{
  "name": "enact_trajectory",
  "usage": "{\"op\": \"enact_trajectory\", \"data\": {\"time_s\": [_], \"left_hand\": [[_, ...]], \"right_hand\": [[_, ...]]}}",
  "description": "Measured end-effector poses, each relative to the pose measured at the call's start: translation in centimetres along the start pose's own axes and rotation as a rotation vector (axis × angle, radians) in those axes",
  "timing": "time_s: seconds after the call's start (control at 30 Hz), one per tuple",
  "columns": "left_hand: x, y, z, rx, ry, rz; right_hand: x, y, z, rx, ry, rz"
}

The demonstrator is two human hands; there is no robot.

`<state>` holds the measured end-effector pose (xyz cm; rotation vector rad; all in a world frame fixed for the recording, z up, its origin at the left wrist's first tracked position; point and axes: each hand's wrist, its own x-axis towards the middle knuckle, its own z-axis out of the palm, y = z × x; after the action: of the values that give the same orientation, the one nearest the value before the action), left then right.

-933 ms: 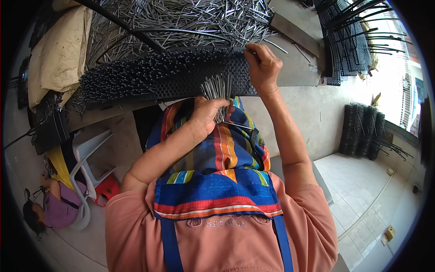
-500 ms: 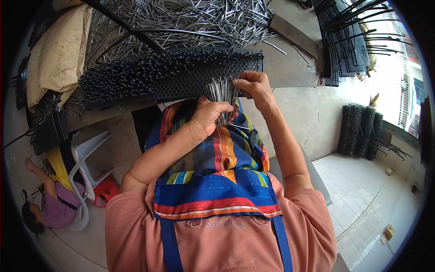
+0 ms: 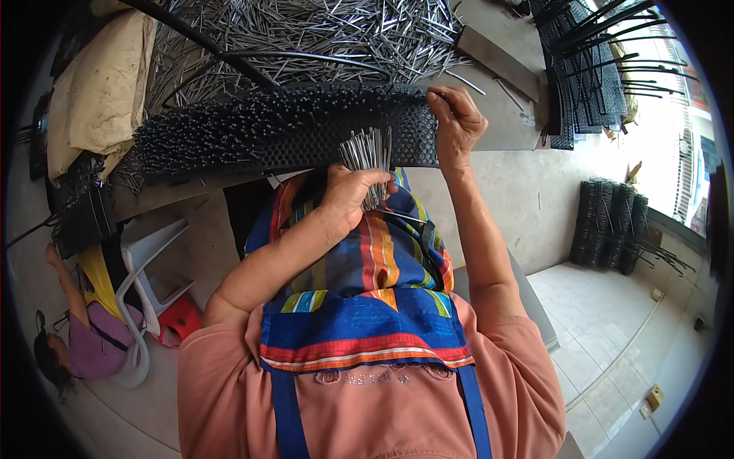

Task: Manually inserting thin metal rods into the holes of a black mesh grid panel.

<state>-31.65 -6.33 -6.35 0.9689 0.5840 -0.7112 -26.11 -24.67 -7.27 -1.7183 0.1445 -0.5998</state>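
My left hand (image 3: 352, 191) is wrapped round a bundle of thin metal rods (image 3: 367, 149) above my lap, their tips fanned upward. In front lies a long black perforated panel (image 3: 306, 149), whose left part and far edge are thick with upright rods (image 3: 206, 126). At the panel's right end, my right hand (image 3: 460, 126) is raised with thumb and fingertips pinched together over the far corner. Whatever sits in that pinch, if anything, is too small to make out. A striped apron (image 3: 367, 252) covers my lap beneath the bundle.
A large heap of loose metal rods (image 3: 321, 38) lies behind the panel, with a flat bar (image 3: 498, 63) to its right. Brown paper sacking (image 3: 103, 84) is at the left. Black wire rolls (image 3: 608, 222) stand right. Another person (image 3: 92, 336) is by a white chair (image 3: 141, 306).
My right hand has moved from beside the bundle, up and to the right, to the panel's far right corner. My left hand keeps its hold on the rods, nearly still.
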Motion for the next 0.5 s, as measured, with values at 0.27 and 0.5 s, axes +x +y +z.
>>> {"op": "enact_trajectory", "data": {"time_s": [0.27, 0.5], "left_hand": [[0.1, -0.2, 0.1, 0.012, -0.024, -0.057], [-0.3, 0.2, 0.3, -0.034, -0.033, -0.023]], "right_hand": [[-1.1, 0.9, 0.5, -0.163, -0.033, -0.073], [-0.9, -0.2, 1.1, -0.390, -0.061, -0.177]]}}
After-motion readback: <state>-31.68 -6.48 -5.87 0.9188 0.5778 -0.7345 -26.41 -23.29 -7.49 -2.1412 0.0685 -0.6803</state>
